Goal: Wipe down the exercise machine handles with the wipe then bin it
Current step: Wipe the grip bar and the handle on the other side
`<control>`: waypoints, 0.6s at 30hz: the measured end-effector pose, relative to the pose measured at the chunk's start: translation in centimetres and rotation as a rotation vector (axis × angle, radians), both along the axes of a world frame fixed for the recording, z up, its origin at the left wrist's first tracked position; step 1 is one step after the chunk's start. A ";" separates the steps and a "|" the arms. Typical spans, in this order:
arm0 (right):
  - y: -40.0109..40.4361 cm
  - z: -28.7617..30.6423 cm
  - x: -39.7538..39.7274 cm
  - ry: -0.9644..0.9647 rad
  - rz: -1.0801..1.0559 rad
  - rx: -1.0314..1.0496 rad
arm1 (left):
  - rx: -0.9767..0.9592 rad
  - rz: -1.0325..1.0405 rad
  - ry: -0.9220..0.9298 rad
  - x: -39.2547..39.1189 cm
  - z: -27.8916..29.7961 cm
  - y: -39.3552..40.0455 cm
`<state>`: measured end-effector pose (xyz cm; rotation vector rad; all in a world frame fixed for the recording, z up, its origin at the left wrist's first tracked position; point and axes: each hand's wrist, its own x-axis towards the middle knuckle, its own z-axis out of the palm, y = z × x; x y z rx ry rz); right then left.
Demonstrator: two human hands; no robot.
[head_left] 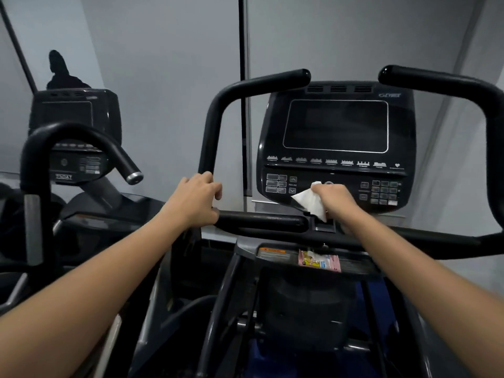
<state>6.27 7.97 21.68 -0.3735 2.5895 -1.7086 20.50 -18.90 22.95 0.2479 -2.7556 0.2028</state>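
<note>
We note a dim gym corner: grey panelled wall (pixel 169 64) behind, split by a dark vertical strip (pixel 242 36). The exercise machine's black console (pixel 336 148) faces us, screen dark, button rows below it.

Left hand (pixel 195 199): fingers curled round the left handle (pixel 218 115) at the bend where its upright meets the lower horizontal grip (pixel 261 221). Clamped on the bar.

Right hand (pixel 334 199): fingers closed on the white wipe (pixel 311 201), which is bunched in the fist, its loose corners sticking out to the left and hanging down. Wipe and knuckles sit at the lower edge of the console, just above the junction between the two lower grips. Whether the wipe touches the console face, we cannot tell.

Right handle (pixel 447 83) loops up and round the console's right side, well apart from both hands.

Below the grips, a shallow tray (pixel 275 253) carries a warning label and a small pink packet (pixel 319 261).

Edges and room: the upper handle ends leave an open gap above the console. To the left, a second machine (pixel 76 132) stands near, its curved handle (pixel 81 143) ending in a silver cap, with clear wall between the two machines.
</note>
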 end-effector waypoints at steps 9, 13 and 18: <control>-7.8 -2.8 5.1 0.391 0.224 0.468 | 0.581 0.436 -0.263 1.5 0.6 -1.5; -8.9 -3.0 5.1 0.326 0.255 0.394 | 0.599 0.396 -0.177 1.7 0.1 -1.1; -8.5 -0.1 3.2 0.189 0.110 0.153 | 0.636 0.390 -0.172 1.6 -0.2 -1.5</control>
